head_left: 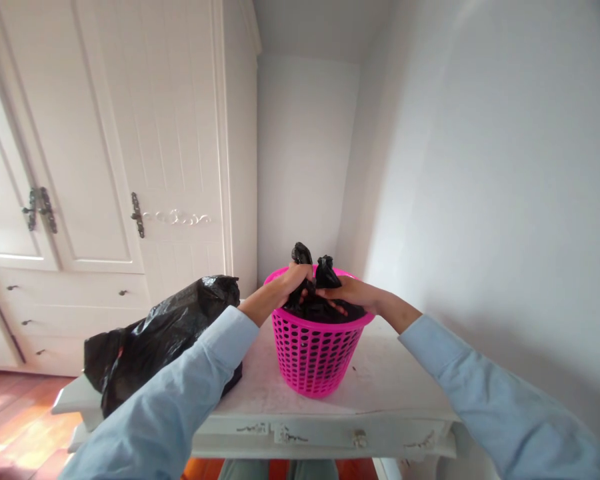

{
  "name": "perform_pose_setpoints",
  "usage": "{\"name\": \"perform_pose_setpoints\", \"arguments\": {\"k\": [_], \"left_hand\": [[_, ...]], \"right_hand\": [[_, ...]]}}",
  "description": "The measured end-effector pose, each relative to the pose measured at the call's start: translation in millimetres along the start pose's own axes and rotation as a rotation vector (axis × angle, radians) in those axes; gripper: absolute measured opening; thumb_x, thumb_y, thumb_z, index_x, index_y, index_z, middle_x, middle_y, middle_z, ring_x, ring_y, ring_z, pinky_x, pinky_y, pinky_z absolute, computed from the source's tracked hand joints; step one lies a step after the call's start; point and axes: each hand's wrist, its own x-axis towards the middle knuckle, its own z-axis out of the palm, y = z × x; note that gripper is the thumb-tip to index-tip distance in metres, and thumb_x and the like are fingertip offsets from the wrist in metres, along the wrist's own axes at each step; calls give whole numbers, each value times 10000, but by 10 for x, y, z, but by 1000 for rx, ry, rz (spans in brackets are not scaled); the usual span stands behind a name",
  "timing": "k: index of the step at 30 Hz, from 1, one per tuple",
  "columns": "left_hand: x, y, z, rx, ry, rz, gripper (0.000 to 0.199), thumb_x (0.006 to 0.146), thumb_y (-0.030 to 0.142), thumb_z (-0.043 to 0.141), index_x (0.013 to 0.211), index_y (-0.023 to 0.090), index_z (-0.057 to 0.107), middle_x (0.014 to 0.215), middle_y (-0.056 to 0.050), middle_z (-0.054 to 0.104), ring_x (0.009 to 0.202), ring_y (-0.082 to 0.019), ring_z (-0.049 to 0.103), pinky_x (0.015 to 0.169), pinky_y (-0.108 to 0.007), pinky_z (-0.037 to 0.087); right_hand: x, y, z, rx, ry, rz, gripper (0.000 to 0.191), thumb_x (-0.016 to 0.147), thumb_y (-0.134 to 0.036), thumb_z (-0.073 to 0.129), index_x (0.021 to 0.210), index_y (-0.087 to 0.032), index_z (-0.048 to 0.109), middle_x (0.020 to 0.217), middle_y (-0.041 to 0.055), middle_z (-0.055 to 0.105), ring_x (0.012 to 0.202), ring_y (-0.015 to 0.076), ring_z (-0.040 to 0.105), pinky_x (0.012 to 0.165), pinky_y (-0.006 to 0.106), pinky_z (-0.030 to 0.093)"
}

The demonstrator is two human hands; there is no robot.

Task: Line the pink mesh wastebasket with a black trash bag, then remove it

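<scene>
A bright pink perforated basket (315, 360) stands upright on a white table (390, 387), with a black plastic bag (320, 310) inside it. Gathered ends of the black plastic stick up above the rim. My left hand (296, 279) is closed round the gathered plastic at the left. On the right, my right hand (347, 295) is closed on the other bunched part, its fingers partly hidden in the plastic. Another black plastic bag (165, 333) lies crumpled on the table's left side, partly behind my left sleeve.
A white wardrobe (180, 133) with drawers stands behind the table at the left. A pale wall (480, 200) rises along the right. The table's front has a drawer with a knob (359, 439). Reddish wooden floor (25, 427) shows at the lower left.
</scene>
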Motion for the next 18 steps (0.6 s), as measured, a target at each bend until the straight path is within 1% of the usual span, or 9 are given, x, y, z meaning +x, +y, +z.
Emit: {"name": "perform_pose_setpoints", "arguments": {"k": [3, 5, 7, 9, 11, 13, 15, 17, 18], "left_hand": [[22, 15, -19, 151, -37, -109, 140, 714, 129, 606, 583, 156, 564, 442, -30, 535, 368, -124, 459, 368, -233, 337], [-6, 37, -27, 196, -69, -128, 69, 699, 68, 598, 691, 135, 608, 512, -27, 589, 420, -132, 529, 416, -229, 410], [-48, 52, -20, 211, -97, -115, 137, 726, 41, 577, 812, 135, 625, 601, -25, 643, 467, -133, 583, 458, -226, 458], [-86, 54, 0, 214, -113, -97, 173, 768, 27, 555, 876, 145, 620, 640, -16, 664, 473, -126, 597, 472, -220, 475], [-108, 49, 24, 206, -119, -88, 168, 815, 25, 533, 894, 146, 619, 639, -14, 670, 457, -122, 595, 474, -220, 488], [-116, 45, 39, 176, -118, -97, 151, 850, 33, 518, 890, 130, 627, 620, -29, 668, 432, -133, 589, 460, -236, 496], [-114, 48, 38, 120, -108, -110, 149, 861, 26, 510, 873, 111, 632, 619, -51, 671, 438, -144, 600, 472, -251, 515], [-105, 60, 17, 43, -81, -107, 165, 845, -3, 508, 854, 107, 630, 638, -61, 678, 493, -140, 630, 542, -251, 552], [-99, 69, 1, -1, -65, -101, 167, 834, -13, 514, 841, 110, 626, 643, -58, 676, 517, -130, 636, 573, -241, 560]], "right_hand": [[-1, -31, -33, 123, -100, 16, 485, 701, -575, 835, 783, -143, 630, 570, -45, 510, 495, 79, 465, 472, 220, 416], [-14, -92, -82, 260, -134, 53, 572, 681, -659, 814, 838, -139, 637, 587, -55, 474, 517, 72, 448, 515, 220, 437], [-18, -147, -137, 366, -167, 67, 705, 679, -819, 694, 864, -140, 639, 618, -42, 476, 545, 86, 469, 562, 241, 473], [4, -168, -175, 422, -199, 46, 849, 664, -955, 514, 860, -139, 644, 654, -13, 504, 582, 117, 515, 607, 281, 511], [55, -142, -180, 456, -193, 24, 901, 652, -999, 424, 835, -144, 642, 645, -12, 496, 568, 121, 515, 611, 296, 522], [119, -82, -153, 471, -166, 35, 850, 667, -985, 440, 733, -153, 599, 580, -32, 448, 497, 95, 451, 565, 277, 499], [169, -18, -108, 424, -108, 38, 762, 702, -923, 531, 606, -167, 514, 488, -46, 396, 428, 72, 377, 493, 246, 441], [182, 20, -63, 334, -16, 2, 697, 722, -823, 649, 550, -172, 473, 436, -35, 410, 406, 71, 392, 472, 233, 417], [174, 26, -44, 298, 27, -27, 664, 725, -771, 700, 555, -163, 494, 440, -22, 449, 413, 78, 435, 480, 231, 425]]}}
